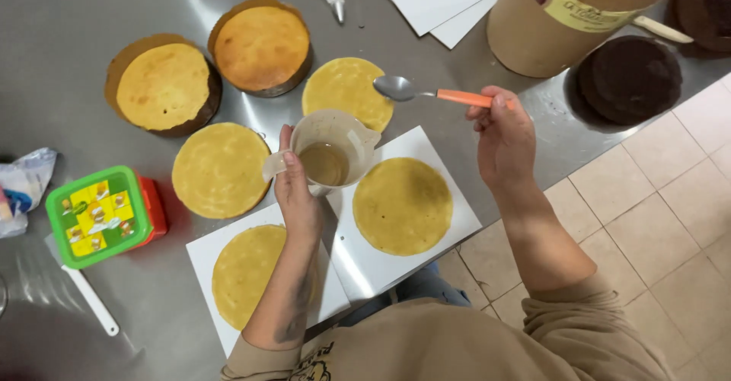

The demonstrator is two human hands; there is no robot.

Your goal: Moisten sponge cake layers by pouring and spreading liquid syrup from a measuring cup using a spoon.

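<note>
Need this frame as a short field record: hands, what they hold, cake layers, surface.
left hand: grips translucent plastic measuring cup holding amber liquid
right hand: holds metal spoon with orange handle, bowl looks empty
sliced layers: five round yellow sponge layers, two on white square boards
whole cakes: two in brown paper moulds
surface: stainless steel table
other: green-lidded red box, large tan tub

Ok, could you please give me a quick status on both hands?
Left hand holding cup of brownish liquid. Right hand holding spoon above yellow cake layers. Nothing between them.
</note>
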